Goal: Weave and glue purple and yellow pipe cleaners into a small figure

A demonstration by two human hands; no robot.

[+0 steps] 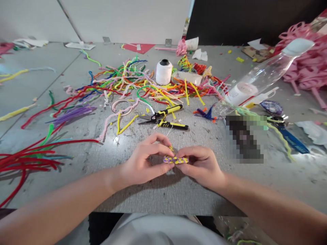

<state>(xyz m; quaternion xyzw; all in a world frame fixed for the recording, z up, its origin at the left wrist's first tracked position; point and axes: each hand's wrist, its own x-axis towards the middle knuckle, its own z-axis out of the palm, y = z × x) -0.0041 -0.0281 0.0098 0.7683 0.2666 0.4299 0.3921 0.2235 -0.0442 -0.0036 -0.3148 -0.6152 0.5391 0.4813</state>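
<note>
Pink loops [304,71] lie near a clear bottle [267,73].

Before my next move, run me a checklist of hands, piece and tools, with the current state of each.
1. Left hand gripping the yellow-and-purple piece: ok, thumb and fingers pinch it.
2. Right hand gripping it too: ok, pinched close beside the left.
3. Whole piece visible: not ok, fingers cover part of it.
4. Yellow-and-black snips closed: not ok, handles spread on the table beyond the hands.
5. White spool upright: ok, among the colored strands.
6. Piece's underside sound: cannot tell, hidden.
</note>
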